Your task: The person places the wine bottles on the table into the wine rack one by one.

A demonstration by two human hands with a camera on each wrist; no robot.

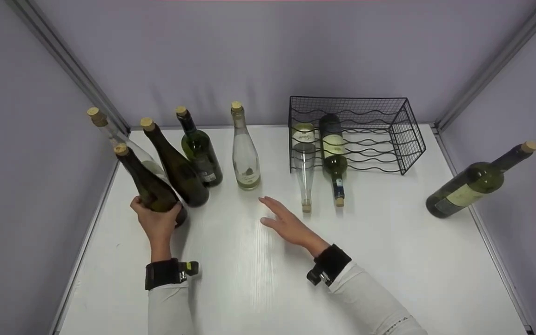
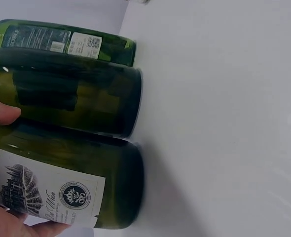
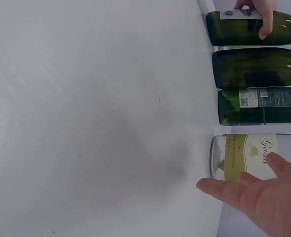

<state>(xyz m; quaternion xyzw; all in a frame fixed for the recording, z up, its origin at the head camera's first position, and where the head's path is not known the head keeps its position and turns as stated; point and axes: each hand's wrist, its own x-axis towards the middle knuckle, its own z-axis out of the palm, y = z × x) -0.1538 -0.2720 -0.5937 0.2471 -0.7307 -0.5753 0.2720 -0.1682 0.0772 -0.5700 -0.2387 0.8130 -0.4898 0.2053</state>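
Note:
My left hand grips a dark green wine bottle low on its body, thumb on one side and fingers on the other. Its white label shows in the left wrist view. The bottle stands upright; whether its base touches the table I cannot tell. Close beside it is another dark green bottle. My right hand hovers with fingers extended and holds nothing. Nearest to it stands a clear corked bottle, apart from the fingers, with a cream and gold label.
Behind the gripped bottle stands a clear bottle; a green labelled bottle stands further right. A black wire rack holds a clear bottle and a green one, both lying neck forward. Another green bottle stands by the right wall.

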